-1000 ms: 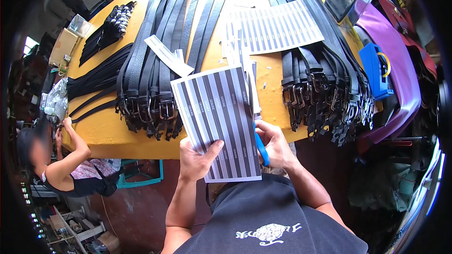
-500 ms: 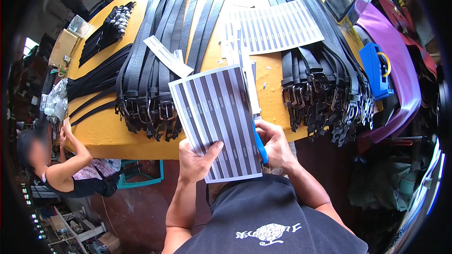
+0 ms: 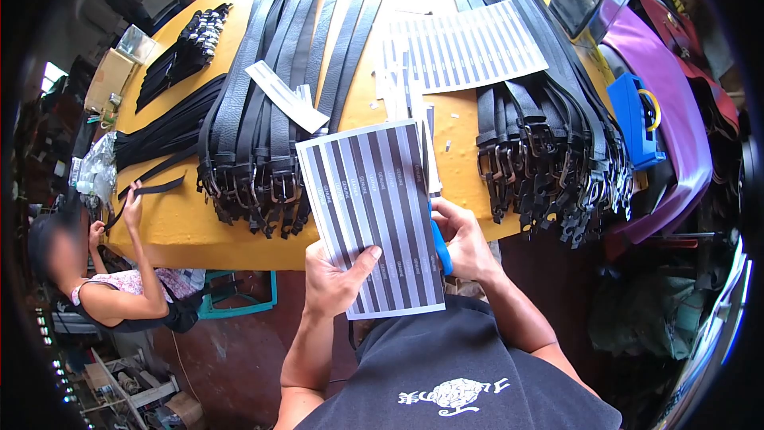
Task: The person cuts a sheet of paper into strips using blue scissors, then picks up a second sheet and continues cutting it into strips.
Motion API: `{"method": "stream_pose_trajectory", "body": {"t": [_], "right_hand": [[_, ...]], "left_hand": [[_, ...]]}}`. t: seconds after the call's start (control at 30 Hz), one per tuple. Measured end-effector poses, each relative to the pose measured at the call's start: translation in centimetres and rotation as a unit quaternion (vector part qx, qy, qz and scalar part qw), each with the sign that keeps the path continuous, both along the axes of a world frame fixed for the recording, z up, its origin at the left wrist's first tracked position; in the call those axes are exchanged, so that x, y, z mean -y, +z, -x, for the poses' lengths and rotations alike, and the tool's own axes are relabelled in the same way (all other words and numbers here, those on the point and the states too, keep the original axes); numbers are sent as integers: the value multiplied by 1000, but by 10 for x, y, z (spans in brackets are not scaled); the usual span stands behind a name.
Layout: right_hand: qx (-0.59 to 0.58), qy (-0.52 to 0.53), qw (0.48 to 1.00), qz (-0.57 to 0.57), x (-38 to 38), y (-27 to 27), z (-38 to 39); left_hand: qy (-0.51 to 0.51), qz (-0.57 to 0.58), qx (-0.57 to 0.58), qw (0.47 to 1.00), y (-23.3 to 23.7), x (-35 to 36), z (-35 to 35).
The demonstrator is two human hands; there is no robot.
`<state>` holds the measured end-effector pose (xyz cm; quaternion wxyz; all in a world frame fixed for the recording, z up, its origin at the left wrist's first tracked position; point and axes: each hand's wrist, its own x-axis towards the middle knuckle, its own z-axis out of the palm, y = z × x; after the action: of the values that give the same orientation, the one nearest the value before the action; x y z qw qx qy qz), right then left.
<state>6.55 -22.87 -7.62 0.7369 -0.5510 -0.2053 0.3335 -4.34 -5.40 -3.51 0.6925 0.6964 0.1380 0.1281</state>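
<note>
My left hand (image 3: 338, 280) grips the lower left of a printed sheet (image 3: 362, 207), thumb on top. The sheet carries dark and pale stripes with small "GENUINE LEATHER" lettering. In my right hand (image 3: 468, 245) are blue-handled scissors (image 3: 440, 247), fingers closed around the handles. Their blades point away from me along the sheet's right edge and are partly hidden by it. Beyond lies another striped sheet (image 3: 469, 44), and cut paper strips (image 3: 286, 97) rest on the belts to the left.
Black belts with buckles lie in a left pile (image 3: 255, 135) and a right pile (image 3: 541, 135) on the yellow-covered table (image 3: 334, 247). A blue case (image 3: 633, 123) stands at the right edge. At left, a co-worker (image 3: 127, 295) handles a black strap (image 3: 163, 187).
The striped sheet and my left hand have shifted slightly right and toward me, while my right hand has barely moved. The co-worker has raised a strap off the table.
</note>
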Motion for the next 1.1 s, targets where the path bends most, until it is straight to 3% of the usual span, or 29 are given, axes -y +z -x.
{"method": "stream_pose_trajectory", "body": {"t": [1.1], "right_hand": [[-49,-16,998,-41,0,-2,-1]], "left_hand": [[-7,30,7,1000,-7,3,1]]}}
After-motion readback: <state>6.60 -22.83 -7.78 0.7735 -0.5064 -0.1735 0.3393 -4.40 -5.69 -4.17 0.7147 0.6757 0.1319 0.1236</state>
